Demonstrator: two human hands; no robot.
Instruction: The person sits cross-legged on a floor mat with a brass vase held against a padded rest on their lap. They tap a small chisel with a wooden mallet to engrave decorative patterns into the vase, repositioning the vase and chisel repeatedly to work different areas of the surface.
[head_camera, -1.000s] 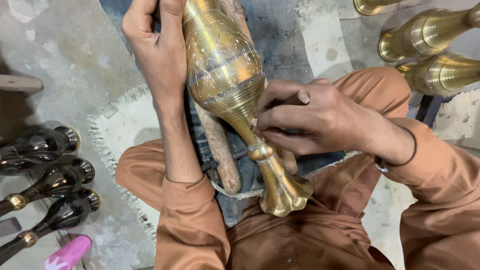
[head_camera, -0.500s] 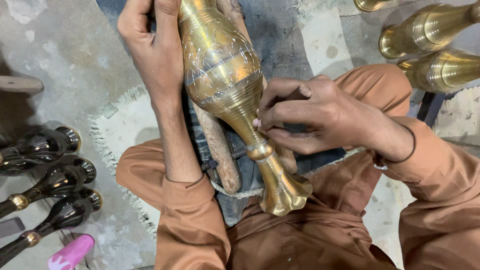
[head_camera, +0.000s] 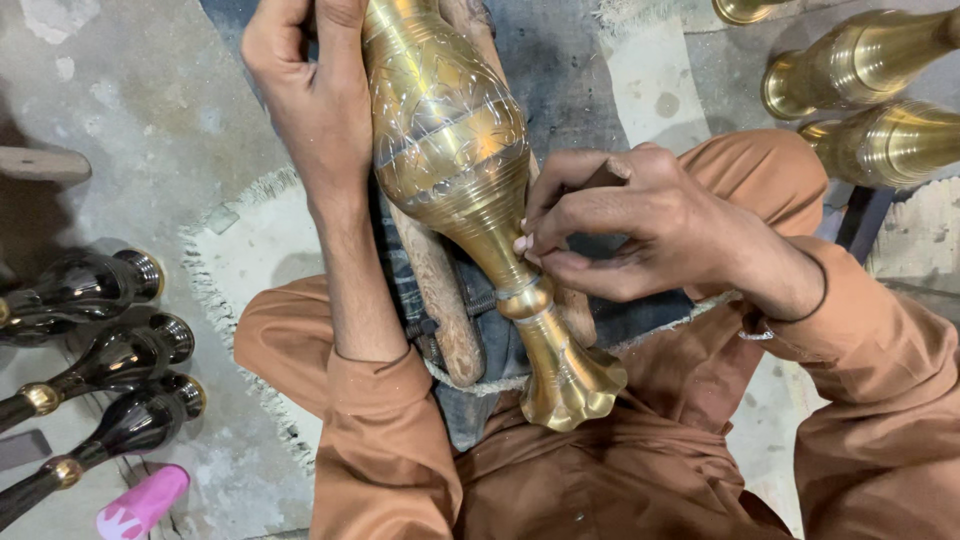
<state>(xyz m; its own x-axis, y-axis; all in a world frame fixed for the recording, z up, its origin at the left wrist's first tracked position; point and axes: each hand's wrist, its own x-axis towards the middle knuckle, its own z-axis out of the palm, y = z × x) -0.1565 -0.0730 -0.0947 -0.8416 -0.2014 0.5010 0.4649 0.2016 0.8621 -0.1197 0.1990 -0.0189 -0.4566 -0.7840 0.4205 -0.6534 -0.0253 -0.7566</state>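
Note:
A tall engraved brass vase (head_camera: 455, 160) lies across my lap on a wooden rest (head_camera: 440, 300), its flared mouth (head_camera: 570, 385) pointing toward me. My left hand (head_camera: 310, 90) grips the vase's upper body near the top of the view. My right hand (head_camera: 640, 225) is closed with its fingertips pressed against the vase's narrow neck; what it pinches there is hidden by the fingers. Both arms wear rust-orange sleeves.
Three dark lacquered vases (head_camera: 110, 355) lie side by side at the left on the concrete floor. Plain brass vases (head_camera: 870, 100) lie at the upper right. A pink object (head_camera: 140, 500) sits at the bottom left. A frayed white cloth (head_camera: 250, 260) is under my legs.
The vase and my left hand have shifted slightly leftward and up. My right hand stays at the neck, its fingers a little rearranged.

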